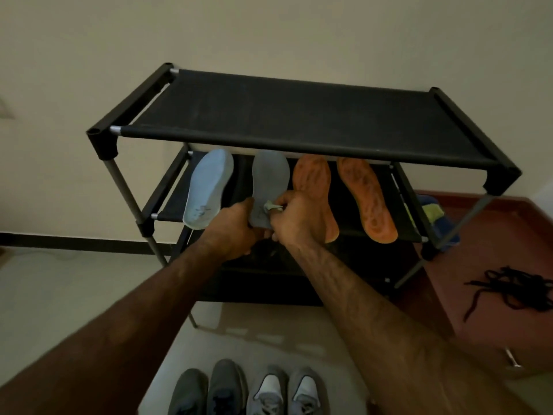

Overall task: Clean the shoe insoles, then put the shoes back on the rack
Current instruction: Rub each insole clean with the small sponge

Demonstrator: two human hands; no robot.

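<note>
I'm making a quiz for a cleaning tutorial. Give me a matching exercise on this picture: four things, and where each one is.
1 grey insole
2 pale cloth
3 black laces
4 pale blue insole

A on the reddish floor right of the rack
B pinched in the right hand
C leftmost on the middle shelf
D held by the left hand

Pairs: 1-D, 2-B, 3-A, 4-C.

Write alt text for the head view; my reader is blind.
The left hand holds a grey insole on a black rack's middle shelf while the right hand pinches a cloth against it. One pale blue insole and two orange insoles lie alongside; four shoes stand below.
</note>
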